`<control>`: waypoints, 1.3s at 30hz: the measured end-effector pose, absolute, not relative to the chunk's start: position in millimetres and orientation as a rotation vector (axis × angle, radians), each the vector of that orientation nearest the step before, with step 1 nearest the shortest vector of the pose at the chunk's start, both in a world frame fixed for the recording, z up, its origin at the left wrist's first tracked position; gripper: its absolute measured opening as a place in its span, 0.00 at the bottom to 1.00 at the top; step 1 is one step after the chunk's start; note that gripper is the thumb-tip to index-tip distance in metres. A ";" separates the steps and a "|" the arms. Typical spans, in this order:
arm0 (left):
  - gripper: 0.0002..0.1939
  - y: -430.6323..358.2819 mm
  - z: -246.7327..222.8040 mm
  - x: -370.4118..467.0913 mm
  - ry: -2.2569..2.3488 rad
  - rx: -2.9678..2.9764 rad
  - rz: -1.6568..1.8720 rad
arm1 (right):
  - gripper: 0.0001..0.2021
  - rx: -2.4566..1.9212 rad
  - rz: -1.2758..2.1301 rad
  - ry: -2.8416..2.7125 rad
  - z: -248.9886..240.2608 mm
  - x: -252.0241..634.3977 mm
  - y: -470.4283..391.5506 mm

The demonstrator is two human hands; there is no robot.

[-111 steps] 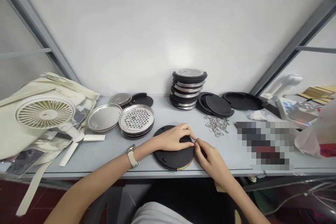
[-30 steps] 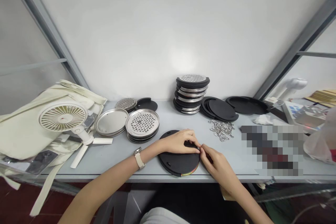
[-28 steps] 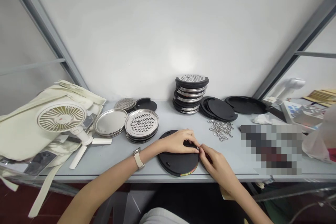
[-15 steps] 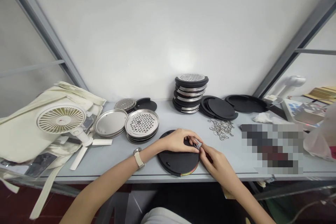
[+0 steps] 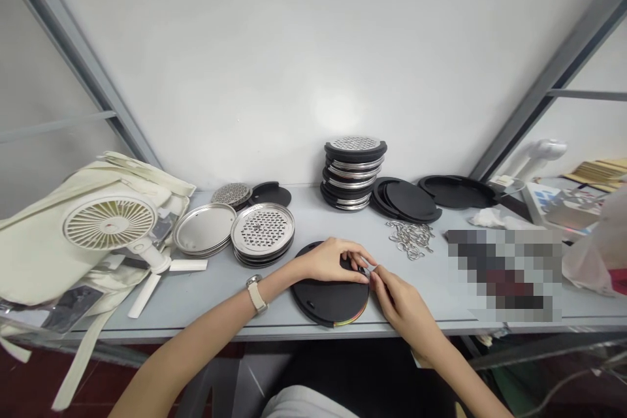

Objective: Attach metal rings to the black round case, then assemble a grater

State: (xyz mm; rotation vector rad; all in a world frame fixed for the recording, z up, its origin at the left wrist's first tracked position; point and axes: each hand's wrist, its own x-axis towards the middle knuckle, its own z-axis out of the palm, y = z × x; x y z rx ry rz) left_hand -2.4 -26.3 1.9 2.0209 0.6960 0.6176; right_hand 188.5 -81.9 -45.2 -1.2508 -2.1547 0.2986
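Note:
A black round disc (image 5: 328, 304) lies flat near the table's front edge, with red, yellow and green showing along its right rim. My left hand (image 5: 333, 261) rests across its upper part, thumb and fingers curled around the right edge. Right beside it, my right hand (image 5: 399, 300) is closed in a pinch at that same edge. A small shiny bit shows between the two hands, too small to name. Behind my right hand lies a pile of small metal rings or hooks (image 5: 410, 238).
Perforated metal grater discs (image 5: 263, 230) and plain metal discs (image 5: 204, 227) are stacked to the left. A tall stack of black and metal discs (image 5: 353, 173) stands at the back. Black round trays (image 5: 458, 192) lie right of it. A white fan (image 5: 110, 223) rests on a cream bag (image 5: 44, 241).
Both hands stay at the disc's right edge, with only a slight shift of the right fingers. The whole view has moved slightly.

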 end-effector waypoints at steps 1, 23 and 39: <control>0.19 -26.5 2.1 -2.6 0.693 2.018 0.616 | 0.12 -1.249 0.295 -2.153 -45.7 188.5 -81.8; 0.16 -29.0 6.8 -1.9 0.642 2.150 0.658 | 0.14 -1.265 0.318 -2.222 -44.7 189.3 -77.4; 0.12 -27.5 4.1 -1.9 0.604 2.210 0.696 | 0.13 -1.314 0.384 -2.176 -43.9 187.0 -81.5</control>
